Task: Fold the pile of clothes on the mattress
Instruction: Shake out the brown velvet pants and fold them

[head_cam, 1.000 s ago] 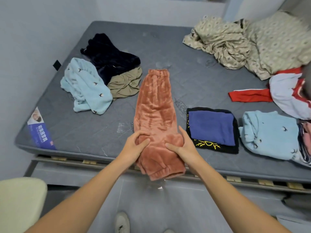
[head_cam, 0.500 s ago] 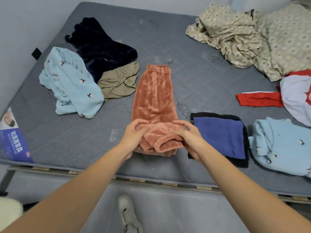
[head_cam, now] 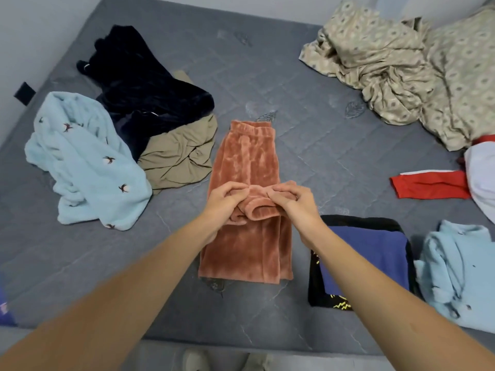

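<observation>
Bare grey mattress lies open beyond the fingertips; a beige garment crowds the left, a folded blue-and-black one the right. Left hand and right hand pinch the rust plush trousers' cuffs, doubled back mid-length.

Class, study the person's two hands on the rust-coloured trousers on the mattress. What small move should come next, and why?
Probably carry the gripped cuffs forward and lay them on the waistband. The left hand and right hand both pinch the leg ends of the rust trousers mid-length, while the waistband lies flat and uncovered on the mattress, so the fold looks only half made.
</observation>
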A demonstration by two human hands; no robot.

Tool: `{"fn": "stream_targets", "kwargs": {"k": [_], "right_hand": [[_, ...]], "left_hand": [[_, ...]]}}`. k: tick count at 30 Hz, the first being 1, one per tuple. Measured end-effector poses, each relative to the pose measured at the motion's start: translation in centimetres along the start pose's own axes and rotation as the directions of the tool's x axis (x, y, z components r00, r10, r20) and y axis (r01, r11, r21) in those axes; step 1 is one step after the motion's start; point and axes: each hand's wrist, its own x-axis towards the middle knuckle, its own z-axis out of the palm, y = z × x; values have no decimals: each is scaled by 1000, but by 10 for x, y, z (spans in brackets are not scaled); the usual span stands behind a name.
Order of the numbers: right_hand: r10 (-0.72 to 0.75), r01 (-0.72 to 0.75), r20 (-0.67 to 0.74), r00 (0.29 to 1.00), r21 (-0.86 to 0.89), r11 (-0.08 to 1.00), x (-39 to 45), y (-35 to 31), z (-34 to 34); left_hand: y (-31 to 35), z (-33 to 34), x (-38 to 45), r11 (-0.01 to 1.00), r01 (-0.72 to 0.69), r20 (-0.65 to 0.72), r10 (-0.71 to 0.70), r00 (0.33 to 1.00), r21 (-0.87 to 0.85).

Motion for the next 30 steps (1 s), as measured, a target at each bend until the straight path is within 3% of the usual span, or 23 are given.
{"fn": "stream_targets", "kwargs": {"k": [7, 12, 14, 17, 21, 26, 28, 30], "right_hand": [[-1, 13, 82, 997, -145, 989, 94, 23, -7], [145, -107, 222, 964, -175, 979, 146, 18, -10], [125, -75, 245, 961, -205, 976, 165, 15, -12], [28, 20, 123, 992, -367, 930, 190, 14, -4], [-88, 75, -5, 996, -469, 880, 227, 9, 9], [-141, 29, -167, 976, -539, 842, 274, 2, 23], [-261, 82, -175, 949, -664, 743, 267, 11, 32], [-427, 196, -75, 901, -808, 556, 242, 31, 43]], "left_hand": [[18, 6, 83, 959, -161, -81, 184, 980, 232], [18, -6, 136, 893, -241, 75, 229, 970, 381], [14, -11, 161, 855, -301, 162, 256, 953, 421], [14, -15, 197, 744, -397, 179, 360, 916, 538], [33, -16, 233, 759, -377, -14, 452, 892, 530], [54, -9, 285, 757, -356, -97, 480, 872, 548], [45, -5, 280, 583, -320, -83, 559, 825, 747], [21, -5, 259, 292, -324, 47, 674, 737, 900]]}}
